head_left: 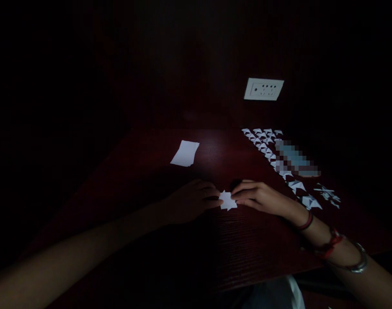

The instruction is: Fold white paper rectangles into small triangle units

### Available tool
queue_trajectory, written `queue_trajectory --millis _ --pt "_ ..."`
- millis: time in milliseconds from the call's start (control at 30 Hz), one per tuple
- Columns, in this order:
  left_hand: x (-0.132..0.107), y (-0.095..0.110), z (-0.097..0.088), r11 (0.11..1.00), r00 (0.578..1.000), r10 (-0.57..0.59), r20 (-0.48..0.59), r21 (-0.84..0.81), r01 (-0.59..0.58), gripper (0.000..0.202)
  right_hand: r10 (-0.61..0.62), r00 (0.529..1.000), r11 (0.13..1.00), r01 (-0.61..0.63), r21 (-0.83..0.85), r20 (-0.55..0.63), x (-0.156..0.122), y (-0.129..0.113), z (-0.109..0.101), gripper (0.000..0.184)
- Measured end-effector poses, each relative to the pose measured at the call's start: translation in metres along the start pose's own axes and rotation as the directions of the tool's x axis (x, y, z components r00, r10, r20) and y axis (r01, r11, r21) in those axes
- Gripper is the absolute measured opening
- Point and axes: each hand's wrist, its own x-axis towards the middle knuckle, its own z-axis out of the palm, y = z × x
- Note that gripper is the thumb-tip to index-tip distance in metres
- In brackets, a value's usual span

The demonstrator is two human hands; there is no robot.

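Note:
Between my two hands, a small white star-shaped piece of paper (228,201) lies at the table's middle. My left hand (199,198) comes in from the left in shadow, its fingertips on the paper's left edge. From the right, my right hand (255,196) touches the other edge with thumb and fingers closed on it. Bracelets circle my right wrist. Farther back lies a stack of white paper sheets (185,153).
Rows of folded white paper pieces (263,148) run along the right side of the dark red table (144,159). Beside them are a blurred-out bluish object (295,159) and a heap of paper scraps (327,194). A socket plate (264,89) is on the wall.

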Motion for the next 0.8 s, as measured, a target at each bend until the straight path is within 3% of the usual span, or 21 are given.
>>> queue_trajectory --millis 233,533,800 --pt "0.003 0.021 0.000 0.995 0.997 -0.062 -0.036 0.073 0.064 0.028 0.050 0.999 0.991 -0.050 -0.127 -0.003 0.000 -0.010 0.003 0.030" --pt "0.001 0.014 0.005 0.997 0.996 -0.028 -0.085 -0.079 0.021 0.033 -0.040 0.999 0.944 0.037 -0.327 -0.002 0.002 -0.013 0.008 0.032" --pt "0.001 0.013 0.005 0.995 0.995 -0.002 -0.101 -0.094 -0.008 0.033 -0.090 0.996 0.896 0.079 -0.436 -0.004 0.004 -0.018 0.010 0.030"
